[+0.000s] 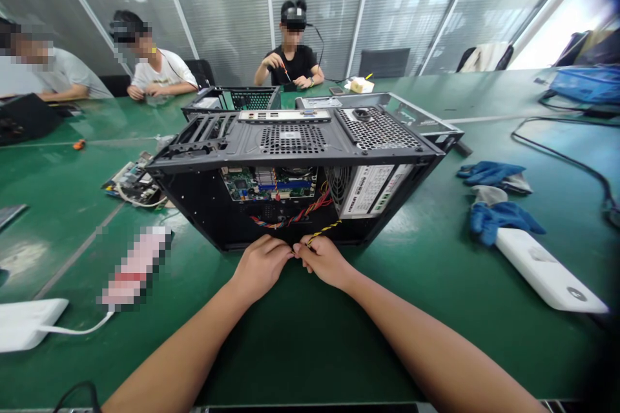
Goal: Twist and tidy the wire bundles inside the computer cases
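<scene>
Yellow-and-black twisted cable (pixel 325 228) runs from the lower inside of a black metal computer case (pixel 334 142) to our two hands, just in front of the case's near edge. Our right hand (pixel 325 262) pinches it between curled thumb and fingers; our left hand (pixel 260 266) closes its fingertips on it right beside, the two nearly meeting. Inside the case we see a green circuit board (pixel 237 186), a bundle of red and multicoloured wires (pixel 310 210) and a silver power supply with a white label (pixel 375 190).

All of this stands on a glossy green counter (pixel 421 284), crossed by thin seams and catching pale reflections. To our right lie crumpled blue-and-grey gloves (pixel 508 218), touching a long white plastic block (pixel 545 268). To our left, a pink rectangular object (pixel 138 268), blurred out, is joined by a white cord (pixel 80 332) to a white slab (pixel 24 324).

Across the counter, three people sit, the middle one of our view holding a slim tool (pixel 285 69). Behind them stand dark chairs (pixel 385 62) and tall glass partitions (pixel 217 0) with blinds, reflecting ceiling lights.
</scene>
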`<state>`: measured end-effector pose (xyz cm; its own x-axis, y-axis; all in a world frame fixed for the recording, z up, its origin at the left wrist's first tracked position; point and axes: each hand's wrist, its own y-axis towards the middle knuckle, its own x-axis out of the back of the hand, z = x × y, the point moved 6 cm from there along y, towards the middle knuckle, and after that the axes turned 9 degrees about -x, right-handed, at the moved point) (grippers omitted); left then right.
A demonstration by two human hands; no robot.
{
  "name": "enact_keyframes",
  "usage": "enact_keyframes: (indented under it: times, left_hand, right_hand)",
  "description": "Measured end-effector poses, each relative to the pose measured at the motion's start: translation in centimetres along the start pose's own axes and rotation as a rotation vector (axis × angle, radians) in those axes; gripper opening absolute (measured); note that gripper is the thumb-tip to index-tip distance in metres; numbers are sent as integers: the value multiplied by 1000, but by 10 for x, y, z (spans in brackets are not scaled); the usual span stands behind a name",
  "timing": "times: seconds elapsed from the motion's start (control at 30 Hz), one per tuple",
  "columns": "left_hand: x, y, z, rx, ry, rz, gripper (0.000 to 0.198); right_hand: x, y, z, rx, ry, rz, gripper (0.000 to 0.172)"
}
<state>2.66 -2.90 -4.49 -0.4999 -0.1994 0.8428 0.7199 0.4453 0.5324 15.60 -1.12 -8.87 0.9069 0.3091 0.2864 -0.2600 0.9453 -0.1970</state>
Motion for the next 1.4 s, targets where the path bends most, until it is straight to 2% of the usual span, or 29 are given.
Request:
enact_keyframes:
  times: [0.17,0.5,0.8,1.1,1.4]
  left_hand:
    - [0,-4,4,65,-49,-48,14]
    - [-3,2,1,37,-13,51,20]
    - [-4,-3,3,68,-4,21,17]
    - [-3,-2,2,16,62,42,28]
    - [-6,-4,4,54,31,74,28]
  right_hand:
    - [1,-1,2,-8,7,9,25]
    - [-2,0,1,2,-5,13,21]
    - [1,0,0,-4,-25,-36,26]
    - [-1,-2,0,49,-105,-54,31]
    - [-2,0,-1,67,-107,-43,26]
